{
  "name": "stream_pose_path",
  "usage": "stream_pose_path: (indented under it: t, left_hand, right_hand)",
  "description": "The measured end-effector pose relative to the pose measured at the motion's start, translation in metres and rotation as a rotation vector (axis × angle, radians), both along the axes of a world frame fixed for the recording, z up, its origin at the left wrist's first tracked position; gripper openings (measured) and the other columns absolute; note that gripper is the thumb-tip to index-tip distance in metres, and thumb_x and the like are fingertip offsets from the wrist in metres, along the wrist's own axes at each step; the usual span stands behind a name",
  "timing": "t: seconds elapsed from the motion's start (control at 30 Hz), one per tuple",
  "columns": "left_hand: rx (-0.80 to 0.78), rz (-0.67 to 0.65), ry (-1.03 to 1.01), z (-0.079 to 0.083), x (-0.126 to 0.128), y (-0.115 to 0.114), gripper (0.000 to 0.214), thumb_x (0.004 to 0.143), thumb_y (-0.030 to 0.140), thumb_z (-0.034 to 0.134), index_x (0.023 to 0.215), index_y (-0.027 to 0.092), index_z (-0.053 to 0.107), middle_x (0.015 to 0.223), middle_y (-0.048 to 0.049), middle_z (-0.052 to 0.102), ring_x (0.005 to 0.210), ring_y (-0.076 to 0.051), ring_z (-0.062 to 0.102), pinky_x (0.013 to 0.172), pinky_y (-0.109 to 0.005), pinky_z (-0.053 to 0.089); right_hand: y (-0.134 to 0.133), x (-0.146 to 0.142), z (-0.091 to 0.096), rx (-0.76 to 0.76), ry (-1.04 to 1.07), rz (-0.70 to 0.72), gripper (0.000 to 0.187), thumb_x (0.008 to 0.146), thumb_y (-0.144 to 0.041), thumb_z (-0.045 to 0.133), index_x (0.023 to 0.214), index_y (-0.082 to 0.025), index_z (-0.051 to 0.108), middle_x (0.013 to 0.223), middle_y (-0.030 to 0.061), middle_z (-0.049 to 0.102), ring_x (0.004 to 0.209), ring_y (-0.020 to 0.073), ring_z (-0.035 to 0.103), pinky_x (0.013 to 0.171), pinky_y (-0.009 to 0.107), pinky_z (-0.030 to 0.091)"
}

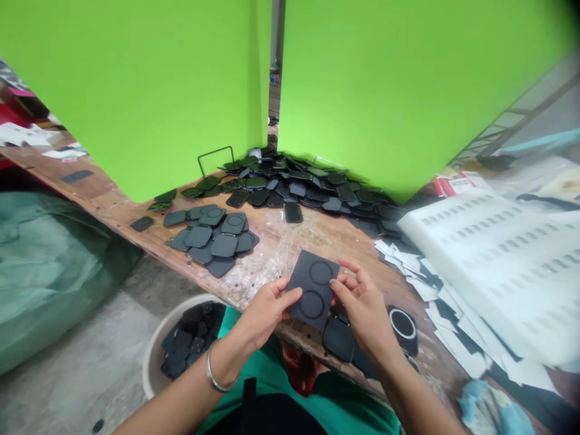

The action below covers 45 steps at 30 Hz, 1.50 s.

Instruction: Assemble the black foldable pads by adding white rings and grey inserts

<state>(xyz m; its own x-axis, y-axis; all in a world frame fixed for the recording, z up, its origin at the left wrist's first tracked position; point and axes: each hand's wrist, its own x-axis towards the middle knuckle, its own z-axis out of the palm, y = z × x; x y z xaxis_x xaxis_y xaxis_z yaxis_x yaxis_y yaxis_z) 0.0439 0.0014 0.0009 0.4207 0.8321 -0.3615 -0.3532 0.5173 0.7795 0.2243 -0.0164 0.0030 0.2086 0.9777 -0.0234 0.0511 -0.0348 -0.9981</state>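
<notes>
Both hands hold a dark rectangular sheet (313, 290) with two round cut-out rings in it, just above the near edge of the wooden bench (290, 241). My left hand (267, 311) pinches its left edge; a metal bangle is on that wrist. My right hand (362, 305) grips its right edge with thumb and fingers. Under my right hand lie dark rounded-square pads (339, 338) and one black pad with a white ring (402, 326).
A big heap of dark pads (299, 184) lies at the back against green panels (136, 90). A smaller group of pads (212, 238) lies left. A white bucket (156, 350) on the floor holds dark scraps. White paper backings (426, 278) and a white perforated tray (498, 260) lie right.
</notes>
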Motion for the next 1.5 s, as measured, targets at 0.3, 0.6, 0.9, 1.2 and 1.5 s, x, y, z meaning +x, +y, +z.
stream_pose_path:
  t: [0.3,0.6,0.9,1.2,1.5]
  left_hand:
    - [-0.048,0.081,0.148,-0.002,-0.011,0.003,0.038,0.058,0.038,0.088,0.081,0.015,0.069,0.069,0.0016,0.067,0.056,-0.009,0.059,0.053,-0.019,0.044]
    - [0.135,0.086,0.35,0.007,-0.012,-0.002,0.023,0.066,0.035,0.08,0.076,0.015,0.073,0.059,0.0033,0.063,0.052,-0.008,0.051,0.051,-0.019,0.036]
    - [0.267,0.071,0.436,0.014,-0.005,-0.008,0.016,0.068,0.031,0.076,0.075,0.017,0.076,0.072,-0.0019,0.074,0.065,-0.016,0.064,0.065,-0.024,0.05]
    - [0.186,0.106,0.449,0.007,-0.002,0.001,0.021,0.063,0.033,0.078,0.07,0.015,0.07,0.059,0.0024,0.063,0.053,-0.009,0.051,0.052,-0.019,0.038]
    - [0.12,0.195,0.38,-0.015,0.014,0.01,0.026,0.066,0.038,0.076,0.072,0.016,0.063,0.057,0.0046,0.052,0.048,-0.008,0.042,0.045,-0.02,0.031]
  right_hand:
    - [0.0,-0.007,-0.005,0.277,-0.527,-0.044,0.018,0.086,-0.029,0.062,0.103,-0.022,0.066,0.099,0.0095,0.064,0.087,0.0225,0.062,0.076,0.04,0.053]
    - [-0.006,-0.03,0.015,0.443,-0.591,0.195,0.015,0.092,-0.016,0.054,0.093,-0.022,0.068,0.088,0.0049,0.072,0.083,0.0184,0.068,0.074,0.03,0.055]
    - [-0.013,-0.026,0.022,0.484,-0.57,0.197,0.015,0.09,-0.016,0.055,0.09,-0.021,0.069,0.086,0.0052,0.074,0.078,0.0176,0.07,0.072,0.029,0.055]
    - [0.008,0.015,0.006,0.016,-0.178,-0.114,0.019,0.08,-0.034,0.063,0.071,-0.017,0.064,0.053,-0.0028,0.058,0.047,0.0102,0.051,0.046,0.021,0.039]
    - [-0.01,0.002,0.024,0.359,-0.159,-0.215,0.009,0.091,-0.024,0.059,0.089,-0.019,0.067,0.094,0.0068,0.073,0.087,0.0181,0.07,0.081,0.033,0.056]
